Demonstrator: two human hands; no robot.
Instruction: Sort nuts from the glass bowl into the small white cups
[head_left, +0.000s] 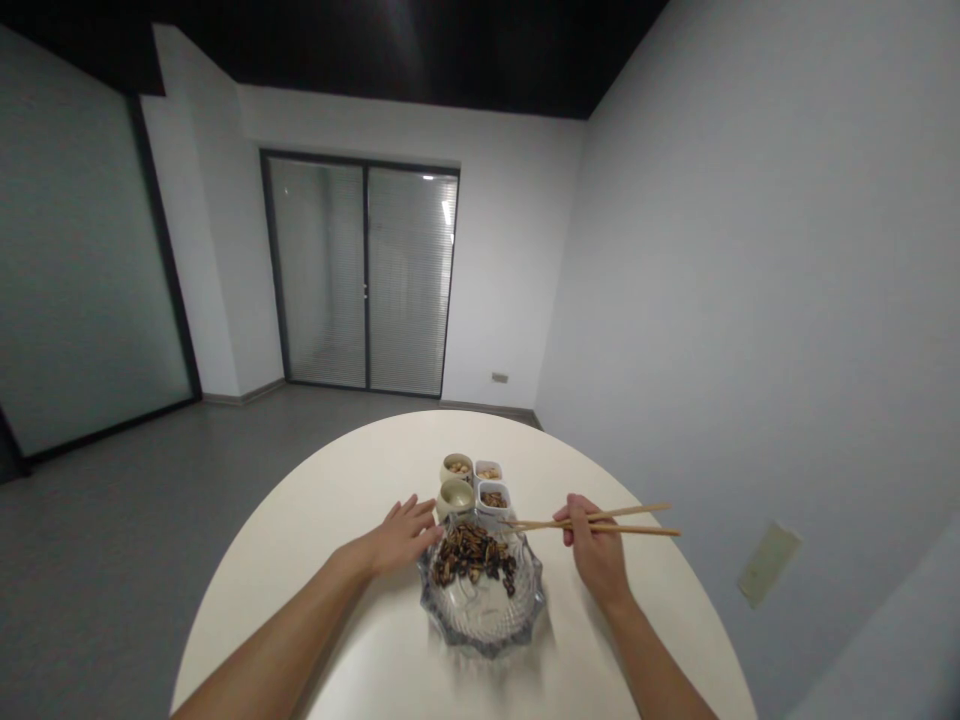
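Observation:
My right hand grips a pair of wooden chopsticks, their tips pointing left over the far rim of a clear scalloped glass bowl. Whether the tips pinch anything is too small to tell. Dark brown, nut-like pieces lie heaped in the bowl's far half. My left hand is palm down with fingers spread, beside the bowl's left rim. Just beyond the bowl stands a pale green cup, with nothing visible inside, next to a white square dish of brown pieces.
Farther back, another pale cup holds round beige pieces, and a second white dish has light ones. Everything stands on a round cream table. A white wall rises close on the right; glass doors are across the room.

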